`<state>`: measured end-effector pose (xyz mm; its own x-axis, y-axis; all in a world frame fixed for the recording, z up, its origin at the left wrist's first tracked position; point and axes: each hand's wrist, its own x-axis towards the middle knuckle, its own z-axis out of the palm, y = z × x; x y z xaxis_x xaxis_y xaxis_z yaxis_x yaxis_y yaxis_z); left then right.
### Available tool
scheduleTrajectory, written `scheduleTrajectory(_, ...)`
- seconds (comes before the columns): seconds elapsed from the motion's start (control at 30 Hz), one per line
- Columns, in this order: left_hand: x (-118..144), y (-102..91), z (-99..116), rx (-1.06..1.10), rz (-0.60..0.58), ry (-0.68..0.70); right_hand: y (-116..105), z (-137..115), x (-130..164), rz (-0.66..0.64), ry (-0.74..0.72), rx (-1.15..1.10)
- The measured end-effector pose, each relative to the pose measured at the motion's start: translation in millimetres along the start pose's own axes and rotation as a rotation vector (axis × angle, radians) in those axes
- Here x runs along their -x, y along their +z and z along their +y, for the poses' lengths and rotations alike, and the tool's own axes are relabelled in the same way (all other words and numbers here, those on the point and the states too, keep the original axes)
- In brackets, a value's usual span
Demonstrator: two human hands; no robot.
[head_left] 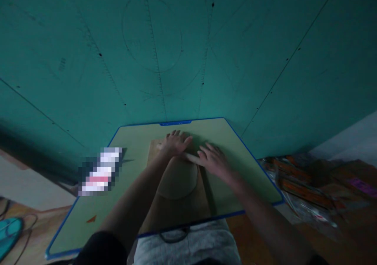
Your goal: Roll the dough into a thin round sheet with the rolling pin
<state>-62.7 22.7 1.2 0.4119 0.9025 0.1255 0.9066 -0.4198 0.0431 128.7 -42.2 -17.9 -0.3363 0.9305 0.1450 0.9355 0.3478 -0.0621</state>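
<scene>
Left hand (176,144) and right hand (215,161) lie open over a rolling pin (193,158) — fingers outstretched — at the dough sheet's (178,180) far edge.

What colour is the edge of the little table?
The table edge is blue. It shows best in the head view, the only one here.

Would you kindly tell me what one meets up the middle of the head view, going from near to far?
Light-coloured trousers → flat, pale, rounded sheet → pale rod → blue strip at the far edge of the table → green wall.
</scene>
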Motion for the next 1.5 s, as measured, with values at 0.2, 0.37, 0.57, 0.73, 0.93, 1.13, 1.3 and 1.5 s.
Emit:
scheduleTrajectory(0.2,-11.4,-3.7,1.3,-0.029,0.023,-0.013,-4.3,8.6,-12.4,-0.023,-0.030,0.058)
scheduleTrajectory(0.37,57.9,-6.6,6.1,-0.048,0.077,-0.035,0.9,-31.8,34.9,0.097,0.028,-0.103)
scheduleTrajectory(0.57,177.3,7.4,14.8,-0.047,0.306,-0.044,1.2,-57.9,87.3,0.164,-0.131,-0.151)
scheduleTrajectory(0.73,201.8,14.1,19.7,-0.101,0.322,-0.031,1.9,-52.5,69.7,0.111,-0.128,-0.126)
scheduleTrajectory(0.93,131.6,2.8,-1.8,-0.167,0.153,-0.289,0.0,-51.3,-16.5,0.016,-0.110,-0.062)
scheduleTrajectory(1.13,67.6,-7.3,-38.7,-0.089,0.049,-0.461,7.4,-48.9,-107.4,-0.087,-0.043,-0.106)
scheduleTrajectory(1.3,47.7,-11.1,-56.1,-0.070,0.084,-0.489,4.6,-50.6,-134.5,-0.034,-0.029,-0.107)
scheduleTrajectory(1.5,93.3,-3.7,-21.6,-0.076,0.158,-0.391,5.2,-51.0,-67.7,0.041,-0.077,-0.066)
